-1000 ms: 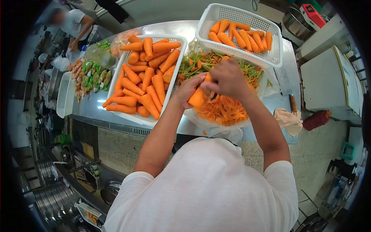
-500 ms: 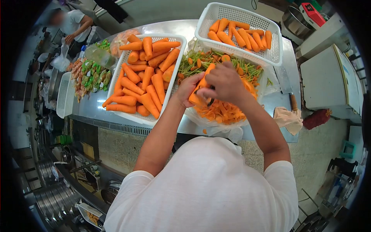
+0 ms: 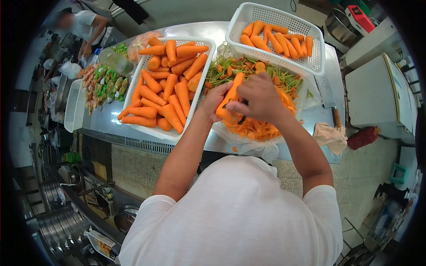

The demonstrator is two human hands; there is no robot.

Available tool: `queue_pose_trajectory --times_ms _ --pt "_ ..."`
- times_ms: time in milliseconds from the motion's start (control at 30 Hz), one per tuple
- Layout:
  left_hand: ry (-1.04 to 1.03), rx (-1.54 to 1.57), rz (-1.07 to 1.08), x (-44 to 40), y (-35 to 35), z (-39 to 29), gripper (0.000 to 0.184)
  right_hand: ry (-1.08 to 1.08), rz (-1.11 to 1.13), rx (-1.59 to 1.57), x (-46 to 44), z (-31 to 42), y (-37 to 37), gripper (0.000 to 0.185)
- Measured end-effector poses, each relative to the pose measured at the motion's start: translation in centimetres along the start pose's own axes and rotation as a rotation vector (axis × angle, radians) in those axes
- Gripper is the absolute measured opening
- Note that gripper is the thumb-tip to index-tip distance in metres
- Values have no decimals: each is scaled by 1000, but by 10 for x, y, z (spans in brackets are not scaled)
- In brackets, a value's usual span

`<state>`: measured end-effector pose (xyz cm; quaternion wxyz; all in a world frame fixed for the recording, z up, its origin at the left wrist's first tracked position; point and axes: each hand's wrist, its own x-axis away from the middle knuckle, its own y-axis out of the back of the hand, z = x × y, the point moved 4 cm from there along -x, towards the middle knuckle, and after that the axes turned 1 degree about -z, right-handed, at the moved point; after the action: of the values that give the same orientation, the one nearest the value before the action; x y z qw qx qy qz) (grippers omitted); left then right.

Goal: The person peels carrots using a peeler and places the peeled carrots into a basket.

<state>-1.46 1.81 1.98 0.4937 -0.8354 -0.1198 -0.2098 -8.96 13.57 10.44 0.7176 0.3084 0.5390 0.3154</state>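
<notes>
My left hand is wrapped round a thick orange carrot, tilted with its upper end away from me. My right hand is closed on a peeler, of which only dark parts show at the carrot's lower right side. Beneath both hands lies a heap of orange peelings on a clear plastic bag. Green stems and cut carrot tops cover the far part of the heap.
To the left stands a white basket full of carrots; another basket with fewer carrots is at the back. A cleaver and a cloth lie on the right. Green-wrapped bundles and a person are at the far left.
The right hand has moved slightly toward me and down along the carrot, which now points more away from me. At the far left, the other person's arm has shifted.
</notes>
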Motion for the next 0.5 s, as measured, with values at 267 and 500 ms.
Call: queue_pose_trajectory --times_ms 267,500 --pt "18 -244 125 9 10 -2 45 -121 -97 205 3 -99 9 51" --pt "-85 -108 158 6 8 -7 49 -422 -88 72 8 -82 24 50"
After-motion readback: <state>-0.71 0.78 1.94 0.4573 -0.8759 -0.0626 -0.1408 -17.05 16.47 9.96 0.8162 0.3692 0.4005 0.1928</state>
